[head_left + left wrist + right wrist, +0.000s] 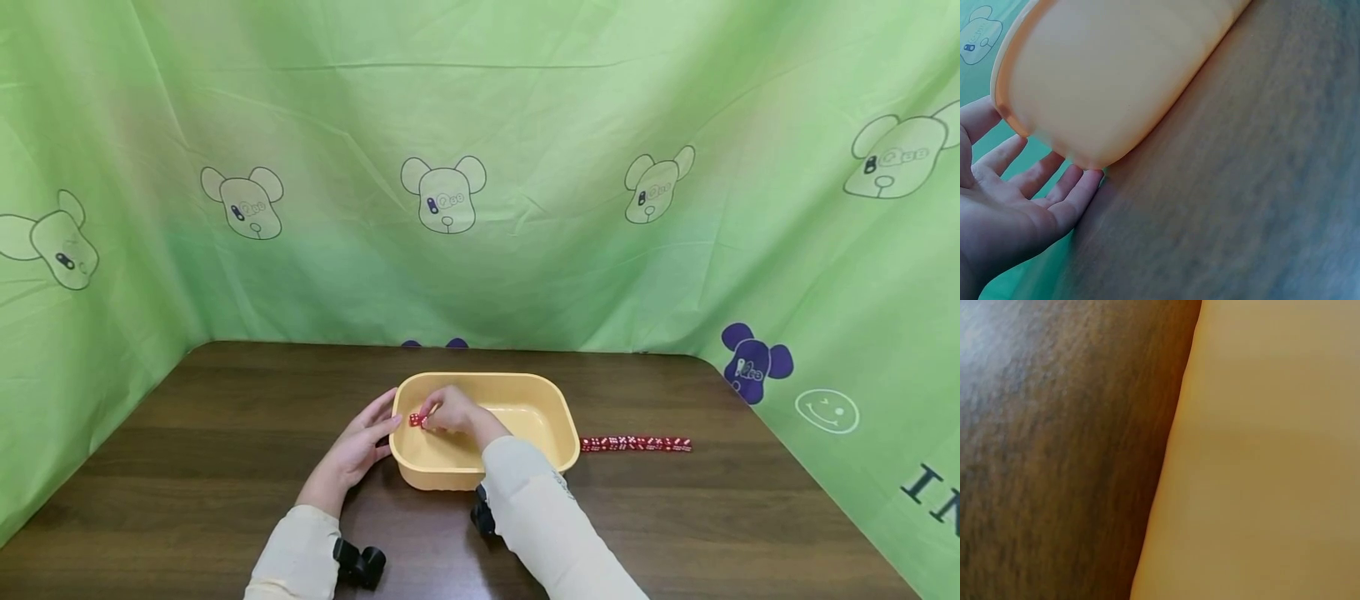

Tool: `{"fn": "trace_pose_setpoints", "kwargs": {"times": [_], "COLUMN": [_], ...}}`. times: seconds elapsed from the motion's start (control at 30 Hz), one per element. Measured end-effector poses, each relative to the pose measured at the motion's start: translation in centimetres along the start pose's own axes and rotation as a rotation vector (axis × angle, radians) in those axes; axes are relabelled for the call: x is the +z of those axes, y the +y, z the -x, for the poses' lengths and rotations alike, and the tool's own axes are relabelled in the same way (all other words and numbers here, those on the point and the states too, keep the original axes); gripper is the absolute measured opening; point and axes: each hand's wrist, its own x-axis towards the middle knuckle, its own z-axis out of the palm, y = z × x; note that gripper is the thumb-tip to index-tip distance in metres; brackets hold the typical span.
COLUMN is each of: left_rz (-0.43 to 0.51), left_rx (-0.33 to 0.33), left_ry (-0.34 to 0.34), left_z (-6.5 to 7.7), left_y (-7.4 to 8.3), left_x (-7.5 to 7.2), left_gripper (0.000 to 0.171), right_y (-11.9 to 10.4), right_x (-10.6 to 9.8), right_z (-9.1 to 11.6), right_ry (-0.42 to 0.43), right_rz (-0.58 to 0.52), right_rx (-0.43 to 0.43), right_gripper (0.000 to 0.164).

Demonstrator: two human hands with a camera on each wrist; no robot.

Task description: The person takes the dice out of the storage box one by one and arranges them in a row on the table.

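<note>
A pale yellow plastic basin (431, 479) stands on the table, its left end against my left hand (356, 450). In the left wrist view the spread, loosely bent fingers of that hand touch the basin's outer wall and rim. My right hand (453, 411) reaches inside the basin near its left end and pinches a red die (424, 422), mostly hidden by the fingertips. Just left of it lies another red die (414, 419) with white pips. Only the basin's side wall (1260, 456) and the tabletop show in the right wrist view, not the hand.
A long row of red dice (637, 444) extends along the dark wooden table (225, 433) to the right of the basin. Green printed cloth (525, 275) hangs behind and at both sides. Black wrist-worn devices (360, 564) sit on both sleeves.
</note>
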Motion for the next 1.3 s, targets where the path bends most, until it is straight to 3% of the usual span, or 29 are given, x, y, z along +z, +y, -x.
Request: {"fn": "trace_pose_setpoints", "kwargs": {"times": [0.37, 0.83, 1.3], "left_rz": [-0.002, 0.003, -0.003], "left_rx": [0.004, 0.015, 0.009], "left_ry": [-0.002, -0.015, 0.006], "left_z": [0.0, -0.1, 0.0], "left_y": [0.1, -0.3, -0.1], "left_x": [0.2, 0.1, 0.1], "left_gripper": [0.056, 0.057, 0.053], "right_y": [0.1, -1.1, -2.6], "right_x": [-0.4, -1.2, -4.2], "right_z": [-0.1, 0.7, 1.2], "right_ry": [0.002, -0.013, 0.025], "right_rz": [0.032, -0.037, 0.052], "right_rx": [-0.007, -0.001, -0.185], "right_gripper": [0.006, 0.011, 0.007]}}
